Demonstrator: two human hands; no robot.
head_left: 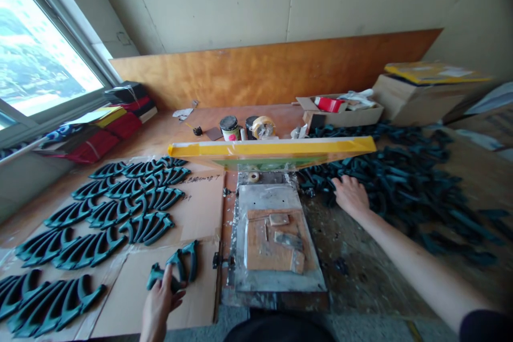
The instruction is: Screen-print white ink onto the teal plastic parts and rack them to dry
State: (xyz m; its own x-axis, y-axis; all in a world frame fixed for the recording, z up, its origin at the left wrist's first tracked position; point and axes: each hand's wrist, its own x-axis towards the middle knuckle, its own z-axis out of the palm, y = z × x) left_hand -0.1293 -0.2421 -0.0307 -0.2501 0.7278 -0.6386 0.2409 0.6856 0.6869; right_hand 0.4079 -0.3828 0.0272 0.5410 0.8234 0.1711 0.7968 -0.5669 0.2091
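My left hand [161,295], closed, grips a dark green curved plastic handle [154,276] low over the cardboard sheet [202,214]. Just beyond its fingers, similar green curved handles [191,261] lie on the cardboard. Rows of these handles [88,248] are nested like fans further left. On the other side, my right hand [352,196] is at the near left edge of a heap of loose green handles [409,192]. Its fingertips close on one dark piece there, partly hidden. Between my hands lies a metal plate [242,278] bearing a wooden jig [258,262].
A yellow-taped screen frame [276,147] is raised over the plate's far end. Behind it stand a paint can [230,129] and a tape roll [263,127]. Cardboard boxes [409,104] are at the back right, red and black folders [96,141] by the window.
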